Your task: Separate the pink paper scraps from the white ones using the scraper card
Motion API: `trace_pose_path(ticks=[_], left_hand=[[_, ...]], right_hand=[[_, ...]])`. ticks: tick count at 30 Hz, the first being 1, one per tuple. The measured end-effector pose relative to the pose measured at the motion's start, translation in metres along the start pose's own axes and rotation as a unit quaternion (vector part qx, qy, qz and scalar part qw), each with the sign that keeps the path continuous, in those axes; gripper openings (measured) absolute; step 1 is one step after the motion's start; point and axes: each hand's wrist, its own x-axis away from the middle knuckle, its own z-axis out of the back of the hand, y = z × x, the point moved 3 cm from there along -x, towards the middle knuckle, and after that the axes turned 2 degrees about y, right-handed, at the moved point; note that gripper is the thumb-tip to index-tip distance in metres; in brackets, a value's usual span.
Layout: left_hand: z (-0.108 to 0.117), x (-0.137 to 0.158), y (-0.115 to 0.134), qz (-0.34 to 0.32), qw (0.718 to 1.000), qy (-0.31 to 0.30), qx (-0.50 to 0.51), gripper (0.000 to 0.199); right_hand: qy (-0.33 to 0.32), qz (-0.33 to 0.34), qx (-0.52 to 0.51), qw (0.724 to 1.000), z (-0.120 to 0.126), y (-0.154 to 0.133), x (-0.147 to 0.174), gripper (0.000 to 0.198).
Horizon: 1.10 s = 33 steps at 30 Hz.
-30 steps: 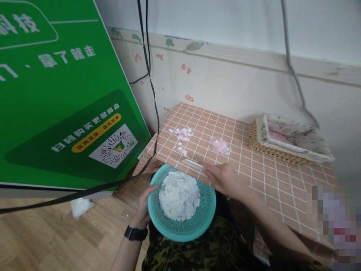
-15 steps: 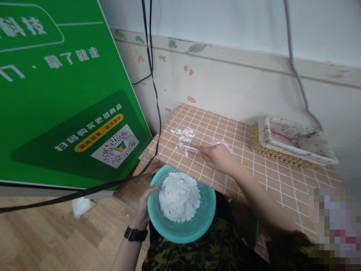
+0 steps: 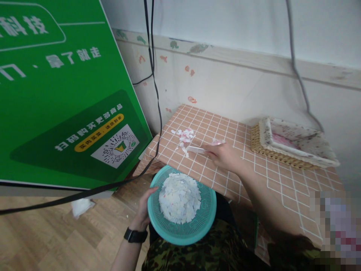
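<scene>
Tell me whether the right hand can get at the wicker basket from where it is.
Probably yes: the right hand is on the tiled table, and nothing stands between it and the wicker basket.

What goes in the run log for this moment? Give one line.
left hand: holds basket of scraps | right hand: holds strip by scraps on table

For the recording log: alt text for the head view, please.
A left hand holds a teal basket heaped with paper scraps; the right hand holds a pale strip against scraps on the tiled table.
</scene>
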Motion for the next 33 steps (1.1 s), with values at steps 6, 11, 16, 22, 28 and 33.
trace_pose_path(ticks=[6,11,16,22,28,33], left_hand=[[-0.001,0.001,0.000,0.002,1.000,-0.012,0.002,0.012],[-0.002,0.002,0.001,0.004,1.000,-0.007,0.009,0.011],[-0.003,0.004,0.001,0.002,1.000,-0.006,0.015,0.010],[-0.002,0.003,0.001,0.004,1.000,-0.008,0.008,0.011],[0.001,0.001,0.000,0.003,1.000,-0.025,0.007,0.014],[0.001,0.001,-0.001,0.009,1.000,-0.009,0.005,0.011]], right_hand=[[-0.001,0.008,-0.034,0.999,-0.001,0.003,-0.005,0.034],[-0.007,0.023,-0.031,0.999,-0.004,0.001,-0.012,0.034],[-0.014,0.014,0.012,1.000,-0.006,0.000,-0.019,0.036],[0.001,-0.021,0.052,0.998,-0.009,0.004,-0.021,0.042],[0.009,-0.019,0.066,0.998,-0.006,-0.005,-0.016,0.043],[-0.012,-0.003,0.076,0.997,-0.006,-0.012,-0.017,0.042]])
